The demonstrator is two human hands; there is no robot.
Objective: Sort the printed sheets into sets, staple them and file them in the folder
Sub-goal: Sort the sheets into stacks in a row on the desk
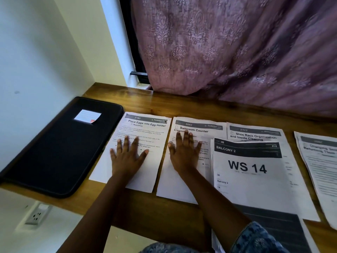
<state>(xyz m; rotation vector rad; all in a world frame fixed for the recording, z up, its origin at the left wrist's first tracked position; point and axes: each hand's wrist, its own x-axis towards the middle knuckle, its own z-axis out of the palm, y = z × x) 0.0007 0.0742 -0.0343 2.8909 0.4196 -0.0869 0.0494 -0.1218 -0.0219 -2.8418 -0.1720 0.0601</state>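
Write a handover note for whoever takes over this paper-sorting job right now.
Left hand: flat, fingers spread, on the Egg Holder sheet.
Right hand: flat on the Bathroom Counter sheet beside it.
Further right: the Shoe Rack sheet, with the WS 14 sheet overlapping it, then another pile at the far right. The black folder lies closed at the far left.
Done: sheets are laid out side by side on the desk. I cannot tell whether any are stapled.
Left: staple the sets and file them in the folder. No stapler is in view.
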